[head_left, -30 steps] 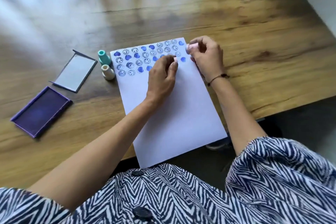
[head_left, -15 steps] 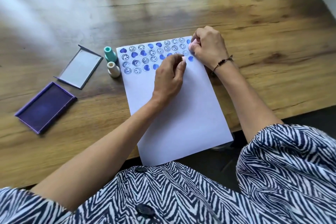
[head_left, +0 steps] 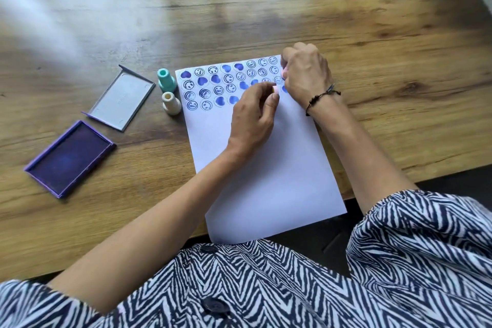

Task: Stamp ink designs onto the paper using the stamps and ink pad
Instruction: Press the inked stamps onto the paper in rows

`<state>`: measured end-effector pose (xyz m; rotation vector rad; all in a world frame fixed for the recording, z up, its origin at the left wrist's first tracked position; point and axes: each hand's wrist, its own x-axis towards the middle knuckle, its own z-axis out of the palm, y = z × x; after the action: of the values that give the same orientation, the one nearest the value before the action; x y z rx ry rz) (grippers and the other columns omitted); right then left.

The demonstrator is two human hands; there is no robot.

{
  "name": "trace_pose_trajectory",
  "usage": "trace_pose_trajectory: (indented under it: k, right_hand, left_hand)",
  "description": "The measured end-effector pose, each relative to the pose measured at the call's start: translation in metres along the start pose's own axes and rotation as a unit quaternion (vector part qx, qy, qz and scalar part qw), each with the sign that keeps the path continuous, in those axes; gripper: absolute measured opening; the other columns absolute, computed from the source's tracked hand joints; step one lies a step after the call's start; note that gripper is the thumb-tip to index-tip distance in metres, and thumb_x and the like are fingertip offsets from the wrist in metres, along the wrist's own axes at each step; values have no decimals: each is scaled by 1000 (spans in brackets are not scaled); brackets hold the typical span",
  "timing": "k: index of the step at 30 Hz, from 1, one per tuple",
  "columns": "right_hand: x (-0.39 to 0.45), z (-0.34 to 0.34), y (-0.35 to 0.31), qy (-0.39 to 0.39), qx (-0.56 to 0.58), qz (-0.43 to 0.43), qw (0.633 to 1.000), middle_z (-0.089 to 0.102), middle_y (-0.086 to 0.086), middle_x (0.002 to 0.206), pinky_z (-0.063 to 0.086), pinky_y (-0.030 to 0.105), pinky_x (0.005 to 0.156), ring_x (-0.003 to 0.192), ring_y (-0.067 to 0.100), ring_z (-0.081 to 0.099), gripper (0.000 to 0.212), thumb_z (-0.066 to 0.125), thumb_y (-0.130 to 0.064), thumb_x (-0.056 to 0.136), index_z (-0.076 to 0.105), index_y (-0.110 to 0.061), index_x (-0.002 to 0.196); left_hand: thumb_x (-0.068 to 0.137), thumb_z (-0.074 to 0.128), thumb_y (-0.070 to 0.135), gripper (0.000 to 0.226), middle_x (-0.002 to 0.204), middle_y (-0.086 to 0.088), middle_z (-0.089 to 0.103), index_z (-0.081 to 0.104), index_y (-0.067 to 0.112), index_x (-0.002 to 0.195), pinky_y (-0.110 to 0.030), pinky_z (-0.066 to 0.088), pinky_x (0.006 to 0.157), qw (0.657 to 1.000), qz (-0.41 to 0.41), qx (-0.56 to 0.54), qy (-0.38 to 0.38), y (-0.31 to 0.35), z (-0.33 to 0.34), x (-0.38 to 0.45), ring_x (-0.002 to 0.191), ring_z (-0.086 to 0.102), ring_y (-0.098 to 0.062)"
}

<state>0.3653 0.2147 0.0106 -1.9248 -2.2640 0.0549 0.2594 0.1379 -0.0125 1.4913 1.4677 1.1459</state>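
A white sheet of paper [head_left: 266, 173] lies on the wooden table with rows of blue hearts and smiley faces [head_left: 213, 82] stamped across its top. My left hand [head_left: 253, 117] rests on the paper, its fingertips pinching a small pinkish stamp [head_left: 275, 89] at the third row. My right hand [head_left: 306, 74] sits at the paper's top right corner, curled around a pink stamp [head_left: 284, 71] that is mostly hidden. A teal stamp [head_left: 166, 80] and a cream stamp [head_left: 171, 103] stand upright just left of the paper. The open purple ink pad [head_left: 70, 157] lies at the far left.
The ink pad's grey lid [head_left: 122, 101] lies between the pad and the two standing stamps. The table's near edge [head_left: 426, 178] runs under the paper's lower part, which overhangs it. A white wall edge shows at top right.
My right hand has shifted slightly up onto the paper's top right corner. My left hand stays at the third row with its stamp. The camera view has drifted.
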Motion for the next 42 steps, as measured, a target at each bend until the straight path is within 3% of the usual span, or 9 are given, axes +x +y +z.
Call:
trace_pose_trajectory:
  k: [10,29,31,33,36,38,40,42]
  right_hand:
    - [5,-1,9,-23,32,-43,998,59,20,97,46,39,69,86,38,58,17,47,5,74,59,-2,84]
    - [9,-14,6,-88,25,-49,995,59,21,104,47,39,76,96,38,58,15,53,1,75,61,-5,85]
    - [4,-18,12,-65,67,-30,995,61,20,103,46,38,77,97,36,58,15,53,0,76,63,-5,86]
    - [-2,-27,18,12,161,21,987,67,20,98,46,35,76,92,32,60,14,54,-2,75,65,-3,85]
    - [-14,-45,29,109,313,115,936,71,16,85,46,32,67,69,19,58,8,60,-9,71,64,-15,69]
    - [-24,-49,32,118,373,149,908,68,7,72,48,29,57,53,10,56,22,64,-11,69,54,-28,58]
    - [-31,-46,29,101,417,159,889,62,-2,62,43,21,46,40,2,50,26,67,-10,69,51,-28,57]
    - [-37,-40,26,83,439,169,879,61,-3,61,41,20,43,38,4,49,25,68,-9,70,53,-26,59]
  left_hand:
    - [91,49,13,24,107,-16,66,56,1,110,-19,39,81,1000,3,0,1,-2,0,-1,97,60,-23]
    - [91,49,13,25,108,-19,65,56,0,111,-25,41,85,1000,-1,7,-1,2,0,-4,100,60,-27]
    - [91,49,13,25,109,-19,65,56,0,111,-29,41,88,1000,-4,8,-5,4,0,-5,102,59,-27]
    - [91,49,13,25,110,-19,65,56,0,111,-31,42,90,1000,-9,2,-5,4,-1,-4,103,59,-27]
    - [91,48,14,23,108,-19,66,57,0,108,-29,41,87,1000,-16,2,-7,5,-1,-5,102,59,-27]
    - [91,49,15,23,107,-19,66,57,1,107,-27,40,85,1000,-19,-2,-6,5,-1,-6,101,59,-27]
    - [91,49,15,23,107,-19,66,57,2,107,-29,41,87,1000,-22,-5,-4,4,-1,-5,102,59,-27]
    - [91,49,16,23,107,-19,66,57,2,107,-32,42,88,1000,-21,-5,-4,4,-1,-4,102,59,-27]
